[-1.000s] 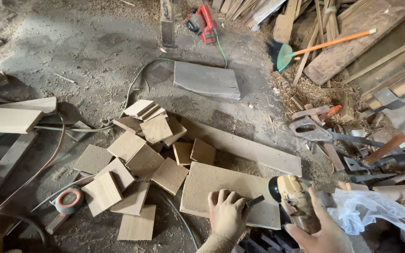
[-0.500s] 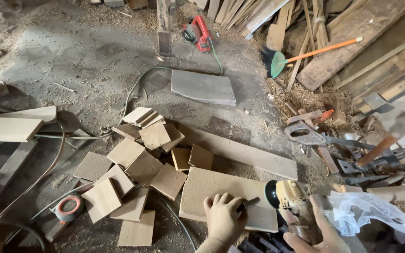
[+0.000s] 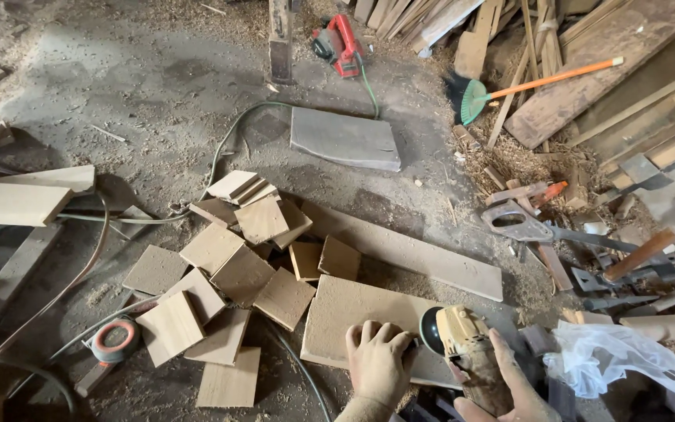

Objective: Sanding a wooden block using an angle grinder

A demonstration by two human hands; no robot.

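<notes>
The left hand (image 3: 379,361) lay flat, fingers spread, on a pale dusty wooden board (image 3: 353,316) on the floor; the right hand (image 3: 501,383) gripped a yellow angle grinder (image 3: 462,344), its disc at the board's edge.

Our right hand (image 3: 501,387) is cut off by the bottom edge, and its grip covers much of the yellow grinder (image 3: 466,352), so we cannot see the disc's lower part. Our left hand (image 3: 379,361) hides part of the board (image 3: 353,312) beneath it. The white plastic bag (image 3: 626,359) runs past the right edge. We cannot tell what the blurred tools (image 3: 650,266) at the right are.
</notes>
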